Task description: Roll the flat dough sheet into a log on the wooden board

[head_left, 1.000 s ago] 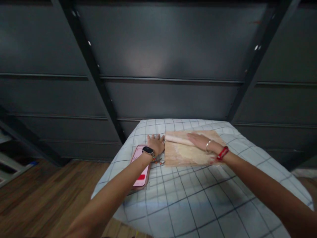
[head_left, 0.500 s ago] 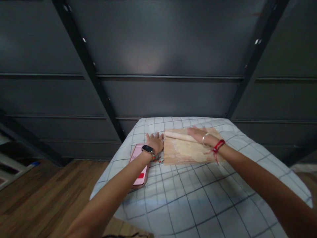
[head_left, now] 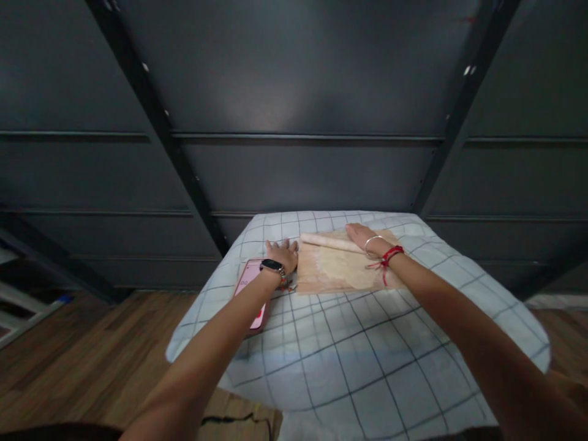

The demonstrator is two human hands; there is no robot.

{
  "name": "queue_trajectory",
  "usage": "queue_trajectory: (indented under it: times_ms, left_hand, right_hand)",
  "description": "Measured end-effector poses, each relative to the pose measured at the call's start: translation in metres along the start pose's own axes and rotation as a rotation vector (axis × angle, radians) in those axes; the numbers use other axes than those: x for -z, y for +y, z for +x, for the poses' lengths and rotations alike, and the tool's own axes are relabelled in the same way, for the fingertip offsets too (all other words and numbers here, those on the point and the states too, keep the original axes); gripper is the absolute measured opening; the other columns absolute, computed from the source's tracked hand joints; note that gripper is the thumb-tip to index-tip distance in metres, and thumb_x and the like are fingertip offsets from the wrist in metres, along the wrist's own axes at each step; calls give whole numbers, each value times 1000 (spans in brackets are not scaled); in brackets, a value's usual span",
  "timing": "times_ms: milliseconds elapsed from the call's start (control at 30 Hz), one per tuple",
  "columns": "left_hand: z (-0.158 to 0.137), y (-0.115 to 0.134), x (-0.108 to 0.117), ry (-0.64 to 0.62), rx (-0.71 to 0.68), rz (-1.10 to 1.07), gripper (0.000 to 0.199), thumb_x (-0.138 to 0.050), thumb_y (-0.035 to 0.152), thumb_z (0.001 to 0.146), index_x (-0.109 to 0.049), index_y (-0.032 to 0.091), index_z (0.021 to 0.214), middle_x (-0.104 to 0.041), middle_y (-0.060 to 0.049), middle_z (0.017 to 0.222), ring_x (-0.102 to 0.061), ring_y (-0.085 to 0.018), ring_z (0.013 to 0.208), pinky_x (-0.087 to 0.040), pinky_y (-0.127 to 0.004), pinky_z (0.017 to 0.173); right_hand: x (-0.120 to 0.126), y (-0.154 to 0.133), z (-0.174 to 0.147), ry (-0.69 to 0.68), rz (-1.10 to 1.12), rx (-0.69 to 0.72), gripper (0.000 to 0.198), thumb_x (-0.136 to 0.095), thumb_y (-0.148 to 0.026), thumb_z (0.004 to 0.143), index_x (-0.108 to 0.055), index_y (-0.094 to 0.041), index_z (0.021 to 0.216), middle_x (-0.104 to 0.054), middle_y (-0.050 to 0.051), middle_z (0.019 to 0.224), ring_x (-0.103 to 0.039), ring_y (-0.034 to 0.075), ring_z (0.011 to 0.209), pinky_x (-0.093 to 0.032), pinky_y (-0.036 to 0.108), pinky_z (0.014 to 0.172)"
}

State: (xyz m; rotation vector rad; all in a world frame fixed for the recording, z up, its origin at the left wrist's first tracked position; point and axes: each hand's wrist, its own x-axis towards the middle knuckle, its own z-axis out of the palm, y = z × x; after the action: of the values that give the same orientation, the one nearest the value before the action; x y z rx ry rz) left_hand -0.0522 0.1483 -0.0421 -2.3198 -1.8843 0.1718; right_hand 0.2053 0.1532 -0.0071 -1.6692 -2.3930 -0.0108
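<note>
A pale wooden rolling pin (head_left: 328, 242) lies across the far part of a wooden board (head_left: 309, 278). My right hand (head_left: 362, 236) is laid over the pin's right part, fingers together, covering that end. Nearer to me on the board is a thin, flattened sheet of dough (head_left: 346, 268). My left hand (head_left: 283, 254) rests with spread fingers on the cloth at the board's left edge, holding nothing. Under my left wrist, a pink-screened phone (head_left: 248, 277) lies partly hidden by my forearm.
A white checked cloth (head_left: 340, 367) covers the table. Behind the table rises a dark panelled wall (head_left: 303, 177). Brown wood flooring (head_left: 114, 343) shows at the left, with a white frame (head_left: 27, 321) beyond it. A black cable (head_left: 234, 420) runs below the table's near edge.
My right hand and the rolling pin have moved slightly away from me over the board, baring more dough. My left hand stays beside the board. The whole view has shifted a little.
</note>
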Motion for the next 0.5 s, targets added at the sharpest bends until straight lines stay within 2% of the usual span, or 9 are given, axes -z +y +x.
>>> queue_trajectory:
  times_ms: [133,300,500]
  left_hand:
    - [-1,2,5,-13,7,-32,49,-24,33,94,-40,25,140,-34,-10,148,-43,-34,126,-21,-60,102]
    - [-4,2,8,-20,22,-65,50,-22,35,95,-38,25,141,-34,-10,149,-43,-34,125,-24,-58,101]
    - [-5,2,9,-17,25,-96,46,-25,34,94,-42,26,137,-36,-9,147,-42,-35,125,-31,-56,96]
  right_hand:
    - [2,17,-42,-75,-4,228,41,-35,-34,94,-57,-16,124,-55,11,130,-44,22,125,-31,38,107]
    - [15,37,-86,-98,-54,173,41,-40,-27,91,-53,-8,126,-61,17,113,-55,25,107,-41,39,97]
    - [23,64,-109,-70,59,218,39,-42,-32,91,-55,-13,122,-61,15,115,-56,25,106,-43,42,94]
